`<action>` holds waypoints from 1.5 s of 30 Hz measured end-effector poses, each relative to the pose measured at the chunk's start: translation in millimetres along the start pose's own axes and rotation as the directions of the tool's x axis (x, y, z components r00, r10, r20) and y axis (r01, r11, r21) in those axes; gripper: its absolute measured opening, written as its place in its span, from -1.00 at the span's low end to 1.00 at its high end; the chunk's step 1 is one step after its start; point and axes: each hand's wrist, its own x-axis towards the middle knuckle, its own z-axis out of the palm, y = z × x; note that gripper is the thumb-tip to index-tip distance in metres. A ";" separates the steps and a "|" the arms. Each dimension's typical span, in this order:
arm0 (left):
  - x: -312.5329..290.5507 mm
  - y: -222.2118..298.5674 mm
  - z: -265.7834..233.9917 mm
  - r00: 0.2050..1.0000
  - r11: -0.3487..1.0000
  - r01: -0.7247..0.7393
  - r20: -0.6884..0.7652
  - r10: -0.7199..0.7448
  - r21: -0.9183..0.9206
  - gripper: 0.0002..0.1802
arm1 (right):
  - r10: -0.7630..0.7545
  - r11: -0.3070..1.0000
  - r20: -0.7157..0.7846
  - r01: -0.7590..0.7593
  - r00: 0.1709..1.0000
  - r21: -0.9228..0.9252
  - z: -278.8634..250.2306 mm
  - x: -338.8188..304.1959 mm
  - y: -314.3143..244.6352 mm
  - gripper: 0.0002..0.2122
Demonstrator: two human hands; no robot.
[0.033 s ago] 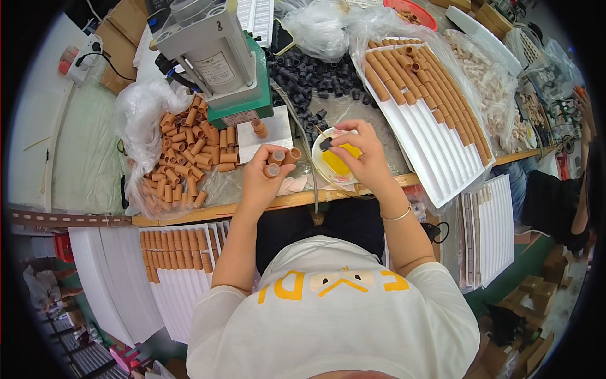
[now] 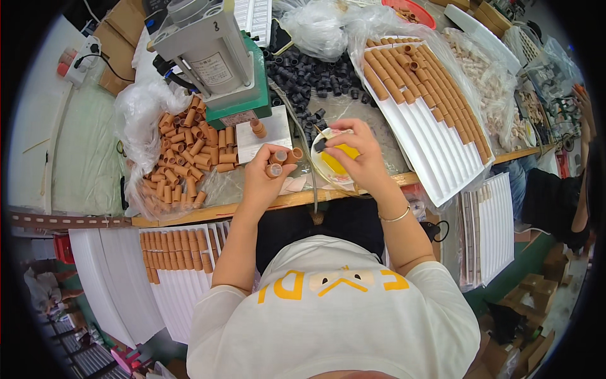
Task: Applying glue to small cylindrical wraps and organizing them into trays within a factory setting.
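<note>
My left hand (image 2: 257, 185) is closed around a few short brown tubes (image 2: 279, 157), their open ends turned up. In my right hand (image 2: 365, 158), fingertips pinch a small black plastic collar (image 2: 320, 145); a thin stick (image 2: 320, 131) shows beside it, and whether the fingers hold it too is hard to tell. Beneath that hand sits a white bowl (image 2: 317, 163) with yellow liquid (image 2: 334, 163) in it. A brown tube (image 2: 258, 129) stands upright on the metal plate (image 2: 278, 126) of a green and grey press (image 2: 240, 95), just beyond my left hand.
Loose brown tubes (image 2: 183, 151) lie heaped on plastic at the left. Black collars (image 2: 322, 82) are scattered behind the bowl. On the right, a white grooved tray (image 2: 423, 151) carries rows of brown tubes; another grooved tray (image 2: 183, 297) sits below the wooden table edge (image 2: 221, 213).
My right hand has shifted slightly left with the black collar. The left hand and its tubes look nearly unchanged.
</note>
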 end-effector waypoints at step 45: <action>7.9 11.5 -20.1 0.949 0.875 -0.290 -0.002 0.316 0.387 -0.67 | -0.072 0.989 0.270 0.104 0.960 -0.107 2.8 32.6 -23.2 -0.74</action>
